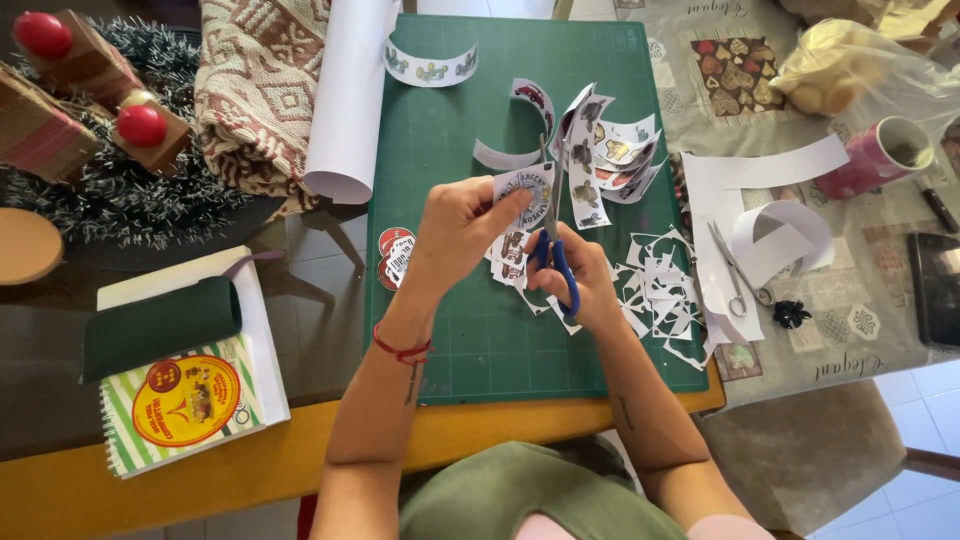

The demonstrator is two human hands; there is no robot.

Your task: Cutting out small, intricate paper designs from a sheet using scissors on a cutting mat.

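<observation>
The round sticker (530,195) sits mid-cut over the green mat (440,120), pinched by the left hand (462,228); the right hand (580,275) has its fingers through blue-handled scissors (553,235). Finished cutouts (605,150) lie at one o'clock, white scraps (655,290) at four, and a paper roll (350,90) waits at ten. Judging by that, well underway.

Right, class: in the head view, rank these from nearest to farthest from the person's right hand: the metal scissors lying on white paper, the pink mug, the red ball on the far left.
From the right hand:
1. Metal scissors lying on white paper, just to its right.
2. Pink mug, farther right and up.
3. Red ball, top left corner.
</observation>
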